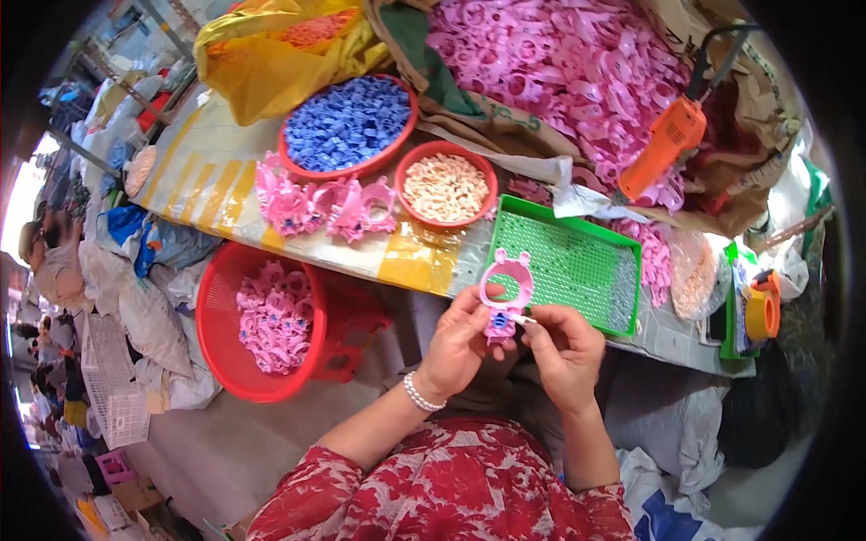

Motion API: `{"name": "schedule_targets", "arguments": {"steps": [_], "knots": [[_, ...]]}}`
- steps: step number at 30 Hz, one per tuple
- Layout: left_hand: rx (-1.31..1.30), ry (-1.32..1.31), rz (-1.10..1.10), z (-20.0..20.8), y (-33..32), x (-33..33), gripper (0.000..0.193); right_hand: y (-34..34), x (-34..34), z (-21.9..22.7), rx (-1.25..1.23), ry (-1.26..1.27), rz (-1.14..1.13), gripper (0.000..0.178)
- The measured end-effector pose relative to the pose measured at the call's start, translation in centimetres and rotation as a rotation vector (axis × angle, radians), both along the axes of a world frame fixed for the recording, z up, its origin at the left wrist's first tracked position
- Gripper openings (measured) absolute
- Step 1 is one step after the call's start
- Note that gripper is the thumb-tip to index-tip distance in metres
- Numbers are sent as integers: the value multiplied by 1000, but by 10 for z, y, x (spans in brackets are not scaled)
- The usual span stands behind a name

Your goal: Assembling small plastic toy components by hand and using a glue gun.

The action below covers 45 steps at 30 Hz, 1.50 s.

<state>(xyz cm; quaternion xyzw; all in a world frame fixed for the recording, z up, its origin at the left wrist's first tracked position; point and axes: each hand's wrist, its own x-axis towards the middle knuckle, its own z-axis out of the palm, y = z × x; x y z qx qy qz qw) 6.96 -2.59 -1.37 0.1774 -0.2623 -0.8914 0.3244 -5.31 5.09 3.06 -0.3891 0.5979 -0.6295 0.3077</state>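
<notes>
In front of my chest, my left hand (454,350) pinches a pink plastic part (511,268), a wide ring with two small ears on top and a block below it. A blue piece (499,319) sits in that block. My right hand (568,356) is closed at the other side, thumb and finger gripping a small white piece (520,317) whose end meets the pink part just under the ring. The green tray (566,316) lies right behind the ring, with tiny grey bits along its right side.
On the table stand a red bowl of blue pieces (348,124) and a red bowl of cream pieces (445,187). Pink parts (316,206) lie beside them. A red basket (216,316) stands lower left. Behind are a sack of pink parts (559,72) and a hanging orange electric tool (665,149).
</notes>
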Motion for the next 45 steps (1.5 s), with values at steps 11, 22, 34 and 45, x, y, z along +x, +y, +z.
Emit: {"name": "schedule_targets", "arguments": {"steps": [11, 22, 34, 45], "knots": [[74, 111, -73, -7, 1, 1, 46, 1, -9, 8, 0, 334, 17, 12], [178, 209, -114, -3, 3, 0, 51, -4, -4, 17, -10, 738, -78, 11], [112, 210, -165, -13, 6, 1, 58, -6, 11, 10, 9, 693, -154, 10], [34, 189, -142, -21, 4, 5, 54, -1, 9, 5, 57, 699, -134, 10]]}}
